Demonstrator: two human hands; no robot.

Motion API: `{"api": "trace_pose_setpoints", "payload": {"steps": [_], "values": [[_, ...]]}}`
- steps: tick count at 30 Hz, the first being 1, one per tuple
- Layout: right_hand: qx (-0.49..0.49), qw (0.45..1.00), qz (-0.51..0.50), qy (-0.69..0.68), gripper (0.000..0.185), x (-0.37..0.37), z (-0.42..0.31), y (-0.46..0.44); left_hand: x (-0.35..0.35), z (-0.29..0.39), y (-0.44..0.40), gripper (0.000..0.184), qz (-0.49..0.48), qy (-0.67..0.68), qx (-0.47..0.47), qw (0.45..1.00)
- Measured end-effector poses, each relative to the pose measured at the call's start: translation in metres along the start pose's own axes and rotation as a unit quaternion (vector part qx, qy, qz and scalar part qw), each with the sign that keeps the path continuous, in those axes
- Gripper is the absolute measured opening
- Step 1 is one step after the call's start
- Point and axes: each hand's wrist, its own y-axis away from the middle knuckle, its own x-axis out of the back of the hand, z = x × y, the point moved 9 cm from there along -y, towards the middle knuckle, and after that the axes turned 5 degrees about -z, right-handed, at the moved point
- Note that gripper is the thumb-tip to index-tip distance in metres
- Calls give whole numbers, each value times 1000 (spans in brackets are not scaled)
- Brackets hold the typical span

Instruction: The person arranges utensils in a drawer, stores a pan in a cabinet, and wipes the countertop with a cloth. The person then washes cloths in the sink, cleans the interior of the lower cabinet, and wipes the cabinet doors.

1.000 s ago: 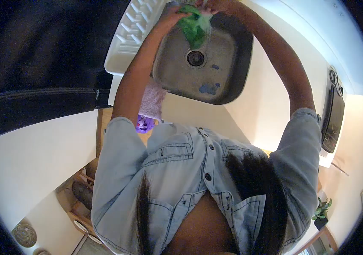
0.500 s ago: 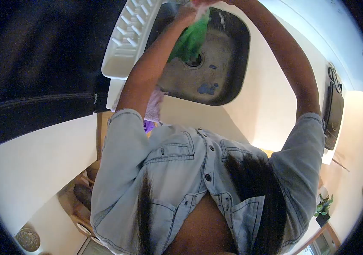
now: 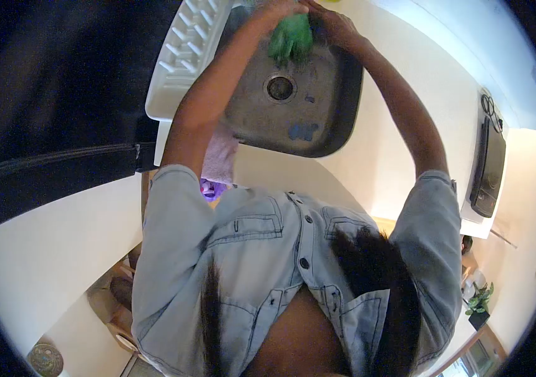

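Cloth point(image 3: 291, 41), green, hangs below the left hand point(image 3: 282, 7), which grasps its top; the right hand point(image 3: 338, 28) is just beside, its grip unclear. The sink point(image 3: 258, 116) lies beneath both, likely to catch drips.

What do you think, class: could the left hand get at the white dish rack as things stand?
Probably yes: the dish rack stands close beside the left forearm, with nothing visible in between. The left hand is at the green cloth, though, and may need freeing first.
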Motion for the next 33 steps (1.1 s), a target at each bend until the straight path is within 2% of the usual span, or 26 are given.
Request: {"api": "trace_pose_setpoints", "payload": {"steps": [1,2,4,6,7,9,10,12,13,14,17,20,22,23,25,26,27,28,29,31,32,33], "values": [[-27,995,57,-75,45,-3,2,5,-1,0,1,40,4,4,3,1000],[-44,978,62,-194,43,-18,1,13,-2,-1,3,41,10,12,7,1000],[-72,903,75,-417,39,-27,-10,21,7,-4,7,41,41,51,20,998],[-92,876,17,-473,39,-18,-39,33,18,-17,18,41,87,143,54,984],[-172,853,-3,-492,38,-33,-36,39,19,-34,27,41,105,238,90,961],[-322,792,-39,-517,35,-67,-29,57,10,-64,52,41,148,456,153,864],[-272,813,21,-514,27,-74,-26,52,0,-65,69,41,154,558,172,797],[-251,763,54,-593,25,-71,-33,46,-28,-67,97,41,157,696,201,671],[-239,735,68,-631,24,-63,-41,45,-38,-62,109,41,151,725,203,640],[-189,732,106,-647,23,-45,-50,45,-46,-57,114,41,146,745,205,617],[-202,713,77,-667,35,-42,-76,70,-54,-42,117,41,120,753,202,614],[-215,503,115,-829,44,-76,-103,110,-81,-54,96,40,30,711,233,662],[-220,363,118,-898,41,-86,-111,120,-40,-13,95,36,-22,470,206,858],[-216,298,112,-923,39,-87,-112,120,-26,10,97,34,-50,330,182,925],[-181,178,100,-962,36,-86,-103,107,-28,34,100,33,26,280,34,959],[-157,95,97,-978,35,-87,-100,98,-30,44,106,32,63,253,-41,964],[-76,-96,73,-990,33,-87,-101,84,-30,44,109,32,75,290,-29,954],[-13,-387,31,-921,32,-83,-106,75,-25,45,111,32,88,326,-16,941],[20,-584,-25,-811,30,-78,-109,70,-20,45,113,32,103,361,-2,927],[34,-573,-28,-818,27,-71,-106,55,0,43,115,28,182,502,13,845],[30,-357,28,-933,23,-74,-98,47,4,38,116,25,219,567,23,794],[-7,-119,71,-990,19,-71,-90,40,-2,30,112,24,225,661,10,716]]}}
